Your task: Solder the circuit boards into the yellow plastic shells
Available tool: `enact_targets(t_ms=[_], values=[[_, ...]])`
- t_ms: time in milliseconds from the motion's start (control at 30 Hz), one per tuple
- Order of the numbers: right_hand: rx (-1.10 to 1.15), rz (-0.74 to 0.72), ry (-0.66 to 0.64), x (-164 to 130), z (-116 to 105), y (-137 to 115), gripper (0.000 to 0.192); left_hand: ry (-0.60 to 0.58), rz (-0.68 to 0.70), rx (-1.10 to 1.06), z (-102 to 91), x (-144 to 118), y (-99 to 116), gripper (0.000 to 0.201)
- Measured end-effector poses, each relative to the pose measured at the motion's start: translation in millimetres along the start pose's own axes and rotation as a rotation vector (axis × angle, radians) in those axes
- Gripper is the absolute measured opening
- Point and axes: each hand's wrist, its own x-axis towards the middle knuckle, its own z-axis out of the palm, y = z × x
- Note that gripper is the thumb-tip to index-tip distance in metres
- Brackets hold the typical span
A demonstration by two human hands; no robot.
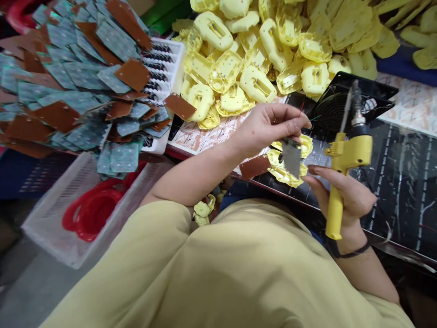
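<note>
Holding: left hand [269, 127] pinches thin red and green wires [302, 111] between thumb and fingertips, directly above the small circuit board [292, 157], which hangs from those wires.
Right hand: right hand [344, 193] is closed round the grip of the yellow soldering gun [344, 159], just right of the board; its forefinger stretches out flat beneath the board's lower edge, whether touching it I cannot tell.
Gun tip: it points up and away from the board, not on any joint.
Under the board: an open yellow shell half [285, 171] lies on the dark bench mat [403, 182], with a brown board [254, 166] flat just left of it.
Behind the board: a black fan grille [341, 107] stands just beyond it on the mat.
Further behind: a big heap of yellow housings [259, 54] fills the bench top beyond the board.
Far left of the board: a spread pile of green and brown boards [75, 86] covers a white tray [167, 59]; below that, a clear bin [51, 214] holds red rings [88, 212].
Progress: judging by how things lie, the board already carries its wires, yet it is not seated in the shell below.
Left to do: both heaps look large, so most pieces seem unassembled; no finished unit can be told apart.
</note>
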Motion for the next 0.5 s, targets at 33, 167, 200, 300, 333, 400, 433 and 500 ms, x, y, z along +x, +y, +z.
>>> enact_targets(t_ms=[33,167,200,300,333,400,433,500], values=[[-0.013,0.011,0.012,-2.6,-4.5,4.8,0.018,-0.024,0.011,0.054,-6.0,4.5,0.8,0.029],[-0.046,0.004,0.036,-10.0,-18.9,23.5,0.017,-0.159,0.051,0.359,-17.5,28.4,-16.5,0.013],[-0.038,-0.012,0.022,-10.4,-21.1,26.8,0.016,-0.189,0.048,0.442,-15.7,34.4,-24.5,0.011],[0.007,-0.055,-0.029,-10.0,-27.4,33.0,0.007,-0.257,0.013,0.657,-4.2,47.7,-48.1,0.019],[0.008,-0.068,-0.049,-10.6,-30.3,34.5,0.005,-0.276,0.002,0.712,-0.1,50.1,-54.1,0.02],[-0.012,-0.072,-0.117,-15.3,-38.3,37.8,0.02,-0.297,0.005,0.788,5.6,52.2,-62.4,0.021],[-0.042,-0.064,-0.128,-19.7,-43.1,39.7,0.031,-0.298,0.014,0.81,7.2,52.2,-64.9,0.022],[-0.104,0.044,-0.088,-31.4,-52.4,44.4,0.048,-0.278,0.026,0.827,8.4,51.3,-67.3,0.024]])
